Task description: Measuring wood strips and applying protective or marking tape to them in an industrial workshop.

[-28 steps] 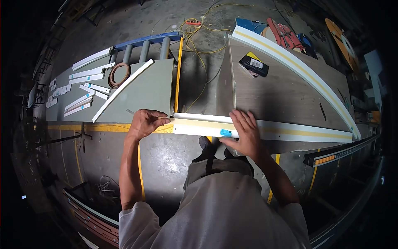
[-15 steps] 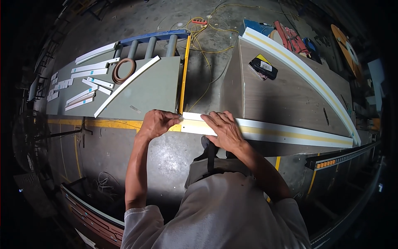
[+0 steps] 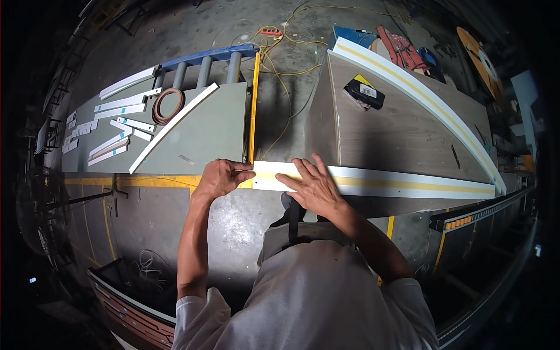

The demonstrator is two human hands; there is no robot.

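Can't read any words or numbers here. Can see one clear label: a small white label with thin dark stripes, like a shop bar code. Sits on a black pack, to the right of the middle and up high in the frame. Looks tilted, and too tiny and blurry to read. Has a bright yellow patch just above it.
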